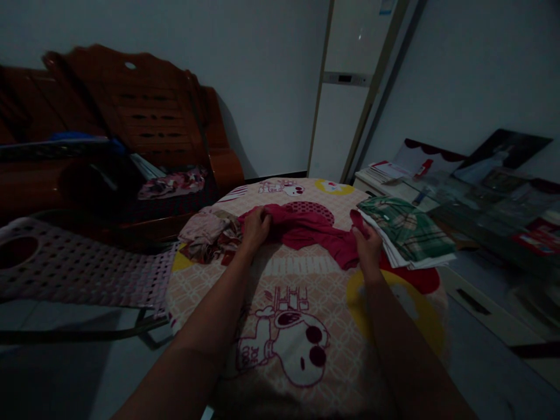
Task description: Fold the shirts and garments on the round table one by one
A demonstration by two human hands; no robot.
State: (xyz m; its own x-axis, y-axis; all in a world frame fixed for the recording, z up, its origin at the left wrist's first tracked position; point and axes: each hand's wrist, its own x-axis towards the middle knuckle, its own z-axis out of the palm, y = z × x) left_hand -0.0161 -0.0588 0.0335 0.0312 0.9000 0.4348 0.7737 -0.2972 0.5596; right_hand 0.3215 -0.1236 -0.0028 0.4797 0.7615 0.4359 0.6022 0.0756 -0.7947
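Observation:
A dark pink garment [301, 226] lies stretched and bunched across the far half of the round table; its exact kind does not show. My left hand [256, 227] is closed on its left end. My right hand [367, 244] pinches the other end, where a narrow strip of the cloth stands up above the fingers. Left of my left hand sits a crumpled heap of pale pink and brown clothes [209, 232]. Close beside my right hand lies a flat pile with a green plaid garment [405, 227] on top and white cloth beneath.
A cartoon-dog tablecloth [332, 303] covers the table. At left stand a woven chair [96, 262] and a carved wooden sofa [144, 111]. Behind is a tall white air conditioner [339, 122]. A glass-topped cabinet [481, 216] holding papers and pictures runs along the right.

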